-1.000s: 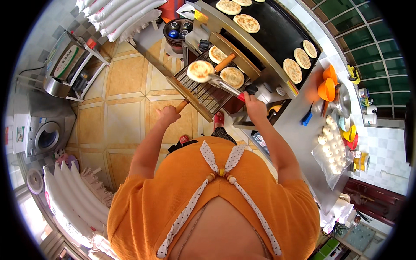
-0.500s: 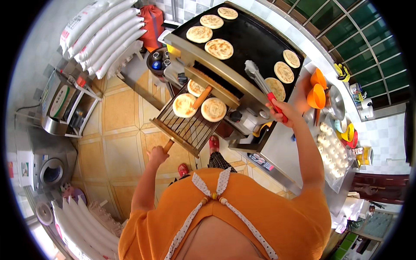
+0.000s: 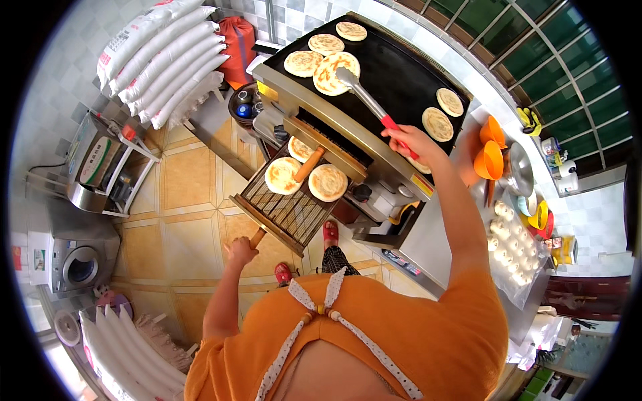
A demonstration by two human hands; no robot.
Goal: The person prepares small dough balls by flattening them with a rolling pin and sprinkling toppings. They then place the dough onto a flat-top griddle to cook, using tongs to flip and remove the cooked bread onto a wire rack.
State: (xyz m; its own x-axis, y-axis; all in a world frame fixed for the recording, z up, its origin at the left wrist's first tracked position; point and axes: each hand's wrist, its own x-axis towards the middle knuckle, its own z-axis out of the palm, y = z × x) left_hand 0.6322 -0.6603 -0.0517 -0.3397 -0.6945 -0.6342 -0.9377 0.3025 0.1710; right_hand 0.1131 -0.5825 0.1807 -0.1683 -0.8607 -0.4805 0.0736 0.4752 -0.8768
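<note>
My left hand (image 3: 242, 252) grips the wooden handle of a wire rack tray (image 3: 281, 207) pulled out from under the griddle. On the tray lie three round flatbreads (image 3: 327, 182). My right hand (image 3: 412, 142) is closed on the red handle of metal tongs (image 3: 364, 95). The tongs' tips rest on a browned flatbread (image 3: 332, 72) on the black griddle (image 3: 394, 73). Several more flatbreads lie on the griddle at the far left and at the right.
Stacked white sacks (image 3: 164, 57) and a red bag (image 3: 237, 40) lie at the far left. A bowl with cups (image 3: 244, 107) sits near the griddle. Orange bowls (image 3: 491, 150), a metal pot (image 3: 518, 174) and dough balls (image 3: 511, 244) line the right counter. A machine (image 3: 73, 264) stands at left.
My right hand has carried the tongs from the rack tray up over the griddle to a flatbread at its far left. The left hand stays on the tray handle.
</note>
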